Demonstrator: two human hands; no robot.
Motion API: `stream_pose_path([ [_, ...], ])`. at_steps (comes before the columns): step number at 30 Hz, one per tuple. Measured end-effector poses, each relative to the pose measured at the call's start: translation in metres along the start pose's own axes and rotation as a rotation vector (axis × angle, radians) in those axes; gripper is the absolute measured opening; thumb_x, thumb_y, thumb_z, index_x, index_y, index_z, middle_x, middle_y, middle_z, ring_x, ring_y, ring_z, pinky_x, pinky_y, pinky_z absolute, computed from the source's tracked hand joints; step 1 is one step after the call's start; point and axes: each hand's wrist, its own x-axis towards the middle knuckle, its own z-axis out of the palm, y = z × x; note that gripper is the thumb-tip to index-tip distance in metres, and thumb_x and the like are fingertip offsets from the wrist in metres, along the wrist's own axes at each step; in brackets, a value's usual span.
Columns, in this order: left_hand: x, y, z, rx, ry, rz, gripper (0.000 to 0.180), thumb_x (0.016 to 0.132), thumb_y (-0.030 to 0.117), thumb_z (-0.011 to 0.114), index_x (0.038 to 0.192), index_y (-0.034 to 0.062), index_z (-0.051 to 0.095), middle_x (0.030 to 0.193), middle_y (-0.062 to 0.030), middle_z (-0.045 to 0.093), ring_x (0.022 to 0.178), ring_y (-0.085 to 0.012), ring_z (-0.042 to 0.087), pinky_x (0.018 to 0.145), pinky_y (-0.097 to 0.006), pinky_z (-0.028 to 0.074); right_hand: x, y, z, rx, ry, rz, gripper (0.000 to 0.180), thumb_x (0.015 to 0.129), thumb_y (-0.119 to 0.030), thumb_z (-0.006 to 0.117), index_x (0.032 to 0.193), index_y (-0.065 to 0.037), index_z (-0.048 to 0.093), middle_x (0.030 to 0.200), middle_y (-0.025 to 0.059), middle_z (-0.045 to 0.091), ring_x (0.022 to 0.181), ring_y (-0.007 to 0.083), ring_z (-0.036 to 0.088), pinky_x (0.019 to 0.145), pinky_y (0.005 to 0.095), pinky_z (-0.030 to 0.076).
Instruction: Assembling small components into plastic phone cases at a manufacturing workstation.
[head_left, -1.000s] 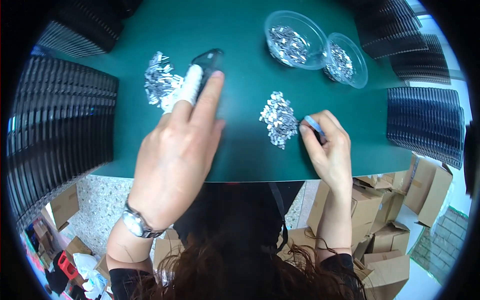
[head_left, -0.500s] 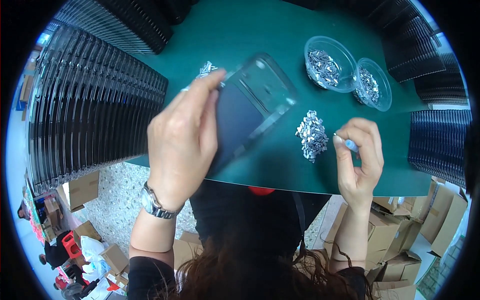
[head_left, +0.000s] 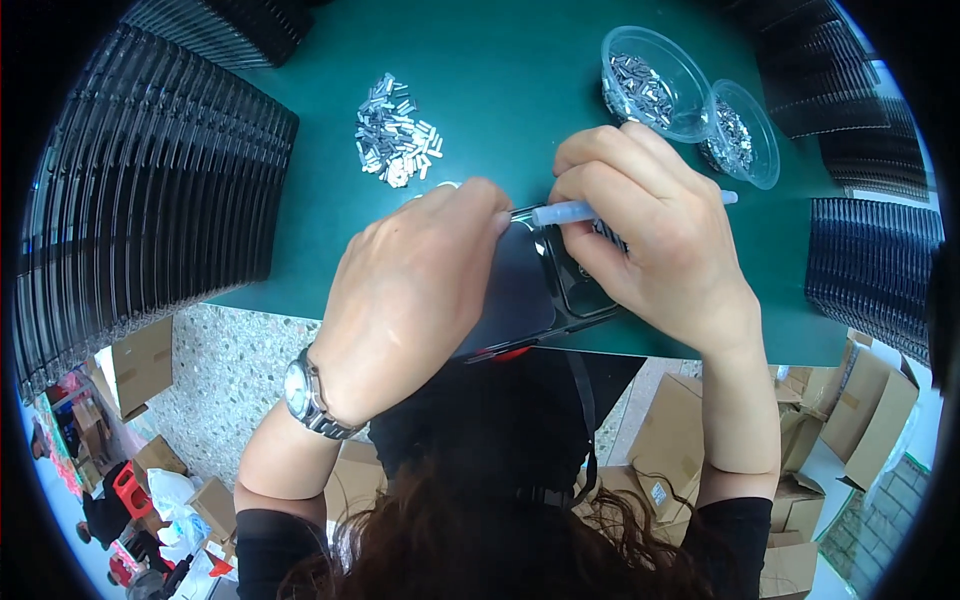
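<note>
Head view: green worktop (head_left: pixel 480 90), black tray stacks (head_left: pixel 140 200) at 9 o'clock, cardboard boxes (head_left: pixel 840 420) below. Left hand (head_left: pixel 410 300) gripping phone case (head_left: pixel 530 290), now lower; right hand (head_left: pixel 650 240), pinching white pen tool (head_left: pixel 565 212), moved onto case.

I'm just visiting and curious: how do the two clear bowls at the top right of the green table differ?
The near bowl looks wider than the far bowl, which sits to its right, closer to the table's right edge. The near bowl lies farther up the table; the far bowl is lower, just above the pen-like tool in the right hand. Both are clear plastic, touch at the rims and hold small silvery metal pieces.
</note>
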Motion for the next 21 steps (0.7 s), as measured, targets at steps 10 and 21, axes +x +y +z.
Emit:
stream_pose_path([
  [10,-0.005,-0.006,0.004,-0.07,0.014,-0.045,0.007,0.1,0.009,0.067,0.1,0.0021,0.066,0.082,-0.0177,0.064,0.074,-0.0373,0.065,0.066,-0.04,0.05,-0.008,-0.007,0.017,0.176,-0.053,0.165,0.018,0.083,0.003,0.069,0.098,-0.001,0.059,0.086,0.0169,0.061,0.086,0.0415,0.065,0.072,0.0501,0.052],
  [21,-0.015,-0.015,0.016,0.14,0.047,0.033,0.019,0.093,0.02,0.076,0.091,0.0074,0.062,0.077,-0.0112,0.065,0.064,-0.0339,0.063,0.055,-0.043,0.048,-0.017,-0.019,0.013,0.179,-0.107,0.144,0.027,0.087,-0.005,0.074,0.113,-0.001,0.069,0.094,0.0122,0.064,0.084,0.0343,0.064,0.071,0.0433,0.053],
])
